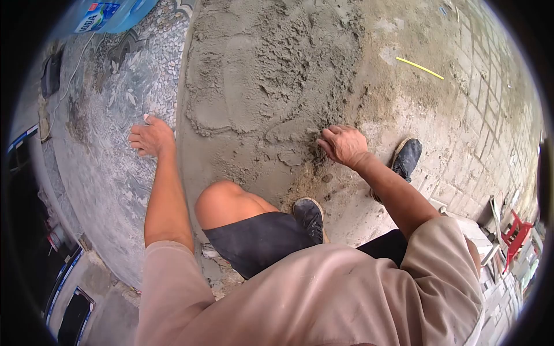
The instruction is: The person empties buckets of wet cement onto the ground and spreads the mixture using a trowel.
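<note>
A broad strip of wet grey mortar lies in front of me, smooth in places and lumpy toward its right side. My right hand is at the mortar's right edge, fingers curled downward; their undersides are hidden. My left hand is over the patterned grey tiled surface left of the strip. Its fingers are bent in, and a small white spot shows at one fingertip. Whether anything is inside either hand cannot be seen. My bare knee is bent over the near end of the mortar.
A blue water bottle stands at the upper left, near a thin cable. A yellow strip lies on the sandy ground at right, before the paving blocks. A red plastic chair is at the far right. My dark shoes are beside the mortar.
</note>
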`<act>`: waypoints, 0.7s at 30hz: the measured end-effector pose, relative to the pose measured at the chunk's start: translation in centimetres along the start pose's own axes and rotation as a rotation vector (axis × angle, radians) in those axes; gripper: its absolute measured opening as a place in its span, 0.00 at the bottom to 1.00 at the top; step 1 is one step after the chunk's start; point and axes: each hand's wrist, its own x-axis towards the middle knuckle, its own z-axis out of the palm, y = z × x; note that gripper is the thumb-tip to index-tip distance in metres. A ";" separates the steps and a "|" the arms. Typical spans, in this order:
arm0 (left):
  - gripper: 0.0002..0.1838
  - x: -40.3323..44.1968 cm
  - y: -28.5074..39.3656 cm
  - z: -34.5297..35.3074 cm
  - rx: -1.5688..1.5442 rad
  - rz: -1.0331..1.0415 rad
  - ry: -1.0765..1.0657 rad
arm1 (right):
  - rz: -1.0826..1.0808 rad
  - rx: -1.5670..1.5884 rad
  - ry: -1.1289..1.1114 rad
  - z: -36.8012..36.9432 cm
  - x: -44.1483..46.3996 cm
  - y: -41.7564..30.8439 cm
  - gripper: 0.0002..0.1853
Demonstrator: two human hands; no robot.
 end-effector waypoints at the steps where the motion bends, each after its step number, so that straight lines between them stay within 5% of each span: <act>1: 0.31 0.0 0.1 -0.1 -0.010 -0.003 -0.026 | -0.006 -0.048 0.130 -1.6 2.3 1.3 0.19; 6: 0.30 -0.1 0.0 -0.4 -0.027 -0.010 -0.058 | 0.321 -0.188 0.313 -9.0 13.7 6.8 0.22; 8: 0.30 -0.2 0.2 -0.6 -0.008 0.010 -0.048 | 0.858 0.905 -0.010 -11.6 17.1 6.8 0.24; 9: 0.30 -0.3 0.1 -0.6 -0.014 0.001 -0.047 | 0.851 0.898 -0.007 -10.9 17.9 6.0 0.24; 11: 0.30 -0.3 0.2 -0.5 0.015 0.017 -0.030 | 0.739 1.645 0.028 -9.1 19.3 3.5 0.24; 15: 0.29 -0.4 0.2 -0.8 -0.021 0.004 -0.010 | 0.619 1.513 -0.326 -11.1 17.7 0.7 0.23; 17: 0.29 -0.4 0.1 -0.9 -0.014 0.018 -0.039 | 0.513 1.052 -0.162 -12.0 19.1 1.2 0.25; 19: 0.29 -0.2 0.2 -1.0 -0.016 0.009 -0.032 | 0.621 1.151 0.112 -13.6 22.3 3.3 0.25; 21: 0.29 -0.5 0.1 -1.0 -0.010 0.008 -0.037 | 0.773 1.221 0.122 -14.0 25.5 5.2 0.30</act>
